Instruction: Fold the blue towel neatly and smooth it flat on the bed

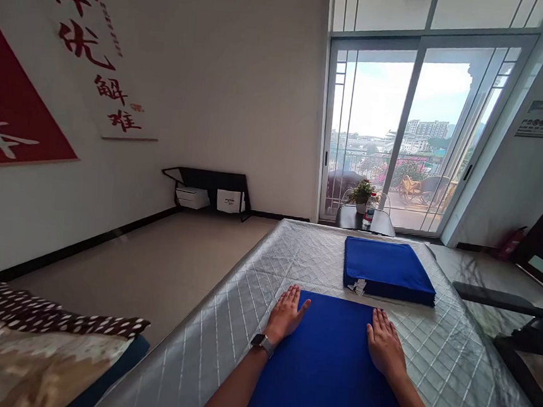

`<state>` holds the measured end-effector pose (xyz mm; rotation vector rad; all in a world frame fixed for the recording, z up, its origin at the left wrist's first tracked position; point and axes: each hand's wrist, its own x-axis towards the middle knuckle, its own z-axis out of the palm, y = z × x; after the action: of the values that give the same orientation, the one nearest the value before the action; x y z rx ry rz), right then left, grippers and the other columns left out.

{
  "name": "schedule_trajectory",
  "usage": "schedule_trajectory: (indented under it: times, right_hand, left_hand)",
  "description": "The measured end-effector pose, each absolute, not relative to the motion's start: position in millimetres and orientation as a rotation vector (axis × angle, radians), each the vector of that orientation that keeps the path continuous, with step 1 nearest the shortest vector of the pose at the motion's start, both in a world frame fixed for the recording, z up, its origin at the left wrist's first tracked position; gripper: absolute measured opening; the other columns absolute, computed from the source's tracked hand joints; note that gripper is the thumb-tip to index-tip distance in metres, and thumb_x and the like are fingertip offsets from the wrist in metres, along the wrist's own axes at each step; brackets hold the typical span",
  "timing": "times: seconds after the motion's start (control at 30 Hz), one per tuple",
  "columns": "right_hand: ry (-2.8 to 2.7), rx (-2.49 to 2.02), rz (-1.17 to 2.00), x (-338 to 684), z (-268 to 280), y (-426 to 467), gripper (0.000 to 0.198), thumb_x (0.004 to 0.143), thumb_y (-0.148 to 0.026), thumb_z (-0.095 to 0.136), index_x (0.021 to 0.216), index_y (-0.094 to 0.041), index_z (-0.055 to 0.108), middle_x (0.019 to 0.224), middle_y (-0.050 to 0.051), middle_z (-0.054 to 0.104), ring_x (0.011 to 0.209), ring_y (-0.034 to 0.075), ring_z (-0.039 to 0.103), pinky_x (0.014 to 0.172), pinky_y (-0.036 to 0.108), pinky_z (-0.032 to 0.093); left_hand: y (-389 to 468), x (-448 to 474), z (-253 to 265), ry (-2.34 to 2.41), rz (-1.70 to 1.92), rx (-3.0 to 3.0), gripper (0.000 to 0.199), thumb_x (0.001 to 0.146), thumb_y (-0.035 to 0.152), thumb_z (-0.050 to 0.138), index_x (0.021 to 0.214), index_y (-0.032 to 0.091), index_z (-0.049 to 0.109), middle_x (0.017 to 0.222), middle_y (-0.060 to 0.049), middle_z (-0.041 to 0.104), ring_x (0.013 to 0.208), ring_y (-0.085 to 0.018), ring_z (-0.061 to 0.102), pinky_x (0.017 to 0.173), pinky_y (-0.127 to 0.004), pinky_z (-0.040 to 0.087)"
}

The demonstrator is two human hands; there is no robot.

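Observation:
A flat blue fabric piece (329,360) with straight edges lies in front of me on the silver quilted cover (223,326). My left hand (286,314) rests along its far left edge, fingers stretched out and thumb over the fabric. A watch (262,342) sits on my left wrist. At the far right edge my right hand (386,343) lies flat, fingers extended, touching the fabric. Beyond it stands a thick stack of folded blue fabric (387,267), with a white tag (359,286) at its near left corner.
Patterned bedding (48,361) lies at the lower left. Behind the quilted surface, a small dark table (346,219) holds a potted plant (362,193) and a bottle (370,209). A low black rack (211,182) with white boxes stands by the wall. Dark items (531,353) are at the right.

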<state>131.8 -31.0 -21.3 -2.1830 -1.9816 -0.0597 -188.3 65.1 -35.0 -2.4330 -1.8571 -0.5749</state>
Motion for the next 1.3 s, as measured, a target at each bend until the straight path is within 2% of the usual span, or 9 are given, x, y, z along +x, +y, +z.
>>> schedule_trajectory:
  times: [0.13,0.3,0.57,0.77,0.97,1.17,1.3]
  right_hand:
    - [-2.01,-2.211,-0.093,131.9,-18.4,-31.5,0.065,0.101,-0.036,0.016,0.157,-0.006,0.027,0.165,0.011,0.025,0.154,0.02,0.017,0.125,0.041,0.014]
    - [-2.008,-2.26,-0.099,125.8,-8.1,-33.0,0.063,0.101,-0.032,0.018,0.157,-0.005,0.028,0.165,0.012,0.026,0.154,0.02,0.017,0.125,0.042,0.016]
    - [-2.012,-2.262,-0.075,112.8,3.2,-57.1,0.065,0.101,-0.036,0.018,0.157,-0.005,0.028,0.165,0.012,0.024,0.154,0.02,0.015,0.125,0.042,0.013]
    - [-1.976,-2.248,0.041,109.1,-1.2,-70.0,0.068,0.101,-0.042,0.016,0.158,-0.005,0.025,0.166,0.01,0.02,0.155,0.019,0.012,0.125,0.04,0.012]
    - [-1.921,-2.245,0.12,106.6,2.2,-70.0,0.067,0.1,-0.039,0.017,0.158,-0.006,0.024,0.167,0.009,0.018,0.155,0.018,0.01,0.126,0.039,0.011]
    - [-1.912,-2.247,0.148,105.6,4.8,-70.8,0.067,0.1,-0.038,0.018,0.158,-0.006,0.024,0.166,0.009,0.019,0.155,0.019,0.009,0.126,0.04,0.01]
    - [-1.981,-2.225,0.104,108.3,3.9,-73.1,0.064,0.098,-0.029,0.021,0.158,-0.006,0.027,0.166,0.009,0.018,0.155,0.02,0.01,0.125,0.041,0.012]
  left_hand:
    - [63.0,-185.8,-33.7,-1.825,-0.624,-2.418,0.076,0.102,0.062,0.018,0.157,0.011,0.034,0.159,-0.015,0.039,0.149,-0.028,0.033,0.122,-0.048,0.03]
    - [53.5,-190.1,-23.4,-1.69,-0.664,-2.485,0.068,0.103,0.057,0.018,0.158,0.021,0.032,0.153,-0.01,0.051,0.147,-0.03,0.038,0.12,-0.052,0.032]
    - [62.4,-185.4,-33.7,-1.788,-0.71,-2.401,0.073,0.102,0.061,0.019,0.156,0.016,0.037,0.155,-0.013,0.048,0.147,-0.03,0.037,0.119,-0.051,0.033]
    - [65.4,-187.7,-40.1,-1.796,-0.665,-2.409,0.077,0.102,0.062,0.018,0.153,0.008,0.04,0.159,-0.016,0.041,0.149,-0.027,0.034,0.122,-0.045,0.029]
    - [58.8,-185.7,-21.4,-1.709,-0.713,-2.309,0.076,0.103,0.06,0.02,0.154,0.006,0.036,0.16,-0.018,0.036,0.151,-0.029,0.03,0.124,-0.05,0.025]
    - [12.7,-106.3,6.7,-1.503,-0.641,-2.637,0.071,0.104,0.058,0.019,0.153,0.011,0.041,0.158,-0.014,0.041,0.149,-0.025,0.033,0.121,-0.043,0.034]
    - [-25.0,-35.4,5.7,-1.234,-0.57,-2.929,0.068,0.106,0.054,0.016,0.154,0.011,0.037,0.16,-0.013,0.039,0.151,-0.023,0.03,0.123,-0.042,0.031]
